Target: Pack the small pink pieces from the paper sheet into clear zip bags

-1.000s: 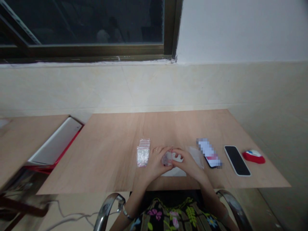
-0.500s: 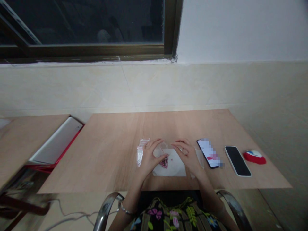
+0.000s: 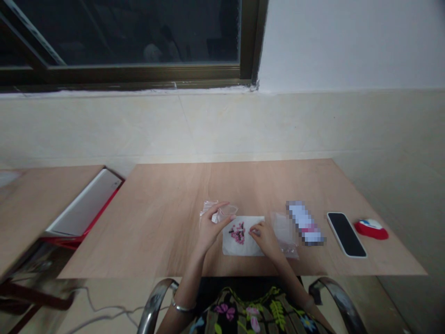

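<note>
My left hand (image 3: pixel 209 232) curves its thumb and forefinger around a small clear plastic cup (image 3: pixel 228 212), just behind the white sheet. Pink and dark beads (image 3: pixel 238 234) lie in a loose cluster on that white sheet (image 3: pixel 252 250). To the right of the beads, my right hand (image 3: pixel 266 237) is low over the sheet with thumb and fingertips pinched together. Whatever is between those fingertips is too small to make out.
Clear plastic bags lie on both sides, one behind my left hand (image 3: pixel 207 206) and another bag (image 3: pixel 283 229) by my right. Further right are a lit phone (image 3: pixel 306 223), a dark-screened phone (image 3: pixel 346 235) and a red-and-white object (image 3: pixel 371 229). A wall stands behind the table (image 3: pixel 156 208).
My right hand has come down toward the sheet and its fingers have closed. My left hand has shifted slightly left with the cup, and the beads now lie more spread out.
</note>
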Demonstrator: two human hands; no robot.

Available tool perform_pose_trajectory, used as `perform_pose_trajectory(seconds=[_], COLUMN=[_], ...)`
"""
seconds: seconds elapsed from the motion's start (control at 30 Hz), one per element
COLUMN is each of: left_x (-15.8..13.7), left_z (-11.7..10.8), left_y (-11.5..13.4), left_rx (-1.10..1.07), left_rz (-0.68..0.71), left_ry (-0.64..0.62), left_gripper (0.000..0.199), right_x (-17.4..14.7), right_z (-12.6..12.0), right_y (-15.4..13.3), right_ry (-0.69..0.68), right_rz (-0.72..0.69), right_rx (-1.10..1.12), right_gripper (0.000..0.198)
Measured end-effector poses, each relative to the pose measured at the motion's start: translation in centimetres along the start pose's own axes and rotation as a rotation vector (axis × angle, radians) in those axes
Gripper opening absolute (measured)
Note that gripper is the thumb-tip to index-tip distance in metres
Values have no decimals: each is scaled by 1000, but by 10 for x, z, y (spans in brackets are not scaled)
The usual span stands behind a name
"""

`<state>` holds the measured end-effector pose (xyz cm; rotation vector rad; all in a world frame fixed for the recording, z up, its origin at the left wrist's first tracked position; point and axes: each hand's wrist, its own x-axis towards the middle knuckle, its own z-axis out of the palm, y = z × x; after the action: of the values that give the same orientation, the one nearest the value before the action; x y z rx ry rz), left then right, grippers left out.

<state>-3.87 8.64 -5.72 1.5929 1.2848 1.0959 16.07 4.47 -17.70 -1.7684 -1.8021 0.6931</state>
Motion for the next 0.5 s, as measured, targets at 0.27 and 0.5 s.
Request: perform_pose_trajectory(seconds=[0.27, 0.5], left_x=[-1, 8], left_z=[0, 15], left_y=[7, 7], left_rx=[42, 24], left_rz=[-7, 33], left_ry=[-158, -210], left_gripper=[55, 56], right_x=[13, 23], right_z=[-38, -104], right_y=[-29, -103], right_ry=[300, 368], right_rz=[-66, -276], right_rx=[299, 336], right_gripper=[17, 14])
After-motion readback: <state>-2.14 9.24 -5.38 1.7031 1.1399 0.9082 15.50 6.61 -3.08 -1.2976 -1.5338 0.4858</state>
